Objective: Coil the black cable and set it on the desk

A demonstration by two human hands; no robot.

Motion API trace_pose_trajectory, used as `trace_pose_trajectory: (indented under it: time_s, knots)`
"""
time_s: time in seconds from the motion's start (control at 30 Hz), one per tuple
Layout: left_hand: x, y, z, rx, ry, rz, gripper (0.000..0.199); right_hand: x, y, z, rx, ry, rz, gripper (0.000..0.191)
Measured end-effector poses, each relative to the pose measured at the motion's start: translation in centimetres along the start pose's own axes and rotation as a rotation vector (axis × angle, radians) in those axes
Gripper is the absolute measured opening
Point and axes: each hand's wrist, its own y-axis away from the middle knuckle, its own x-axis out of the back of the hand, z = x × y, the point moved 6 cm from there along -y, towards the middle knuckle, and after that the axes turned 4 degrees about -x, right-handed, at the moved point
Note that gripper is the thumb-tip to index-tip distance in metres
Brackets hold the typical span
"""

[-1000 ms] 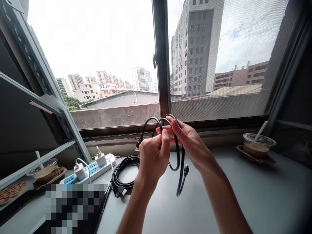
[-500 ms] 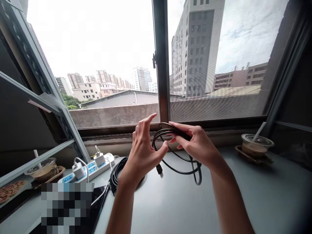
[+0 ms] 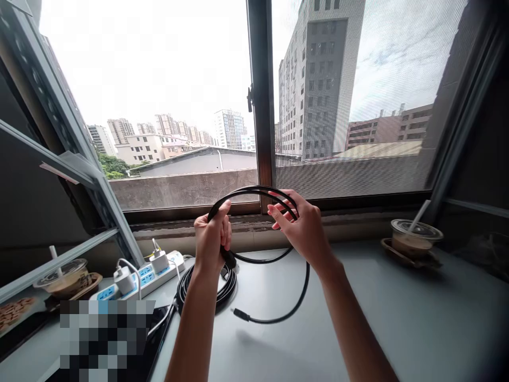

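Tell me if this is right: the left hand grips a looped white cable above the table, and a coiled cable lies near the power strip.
Wrong colour: the head view shows the looped cable is black, not white. The rest stands: the left hand grips it above the table, and a coiled cable lies near the power strip.

Above the pale worktop (image 3: pixel 358 318), the left hand (image 3: pixel 210 239) grips a looped black cable (image 3: pixel 254 188), whose strands pass through the loosely curled fingers of the right hand (image 3: pixel 308 225), one plug (image 3: pixel 240 315) hanging free. A second, coiled cable (image 3: pixel 227 298) lies beyond the left forearm, near a white power strip (image 3: pixel 147 276); a lidded cup (image 3: pixel 415 239) stands well apart at right, before the window (image 3: pixel 260 106).
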Motion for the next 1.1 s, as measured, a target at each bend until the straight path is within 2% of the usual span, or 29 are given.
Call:
trace_pose_trajectory:
  time_s: [0.1,0.2,0.3,0.4,0.5,0.67,0.87,0.93,1.03,1.1]
  knots:
    - [-0.2,0.4,0.5,0.007,0.058,0.024,0.052,-0.5,-0.2,0.6,-0.064,-0.101,0.000,0.032]
    - [-0.5,0.6,1.0,0.028,0.113,0.022,0.052,0.7,-0.2,0.4,-0.068,-0.082,0.078,0.032]
    - [-0.7,0.6,1.1,0.087,0.194,0.001,0.050,1.2,-0.1,0.0,-0.049,-0.142,0.062,0.034]
    - [-1.2,0.3,0.0,0.179,0.257,-0.060,0.048,1.2,0.1,-0.5,-0.044,-0.273,0.067,0.037]
    - [-1.4,-0.1,-1.7,0.248,0.197,-0.091,0.045,1.5,0.5,-1.1,-0.029,-0.292,0.097,0.039]
    - [-0.3,-0.8,-2.0,0.074,-0.068,-0.025,0.042,1.3,0.4,-0.9,0.013,-0.096,-0.033,0.029]
    - [0.1,-0.3,-1.2,0.062,-0.200,0.003,0.038,0.6,0.3,-1.0,0.063,0.017,-0.113,0.040]
    - [-0.2,-0.3,-1.4,0.060,-0.200,-0.011,0.037,0.3,0.5,-1.5,0.096,0.016,-0.147,0.036]
    - [-0.5,-0.6,-2.6,0.041,-0.194,-0.031,0.036,-0.3,0.7,-1.6,0.060,-0.068,-0.208,0.027]
    - [-0.7,-1.0,-4.2,0.074,-0.221,-0.061,0.035,-0.8,0.7,-1.1,-0.038,-0.143,-0.243,0.026]
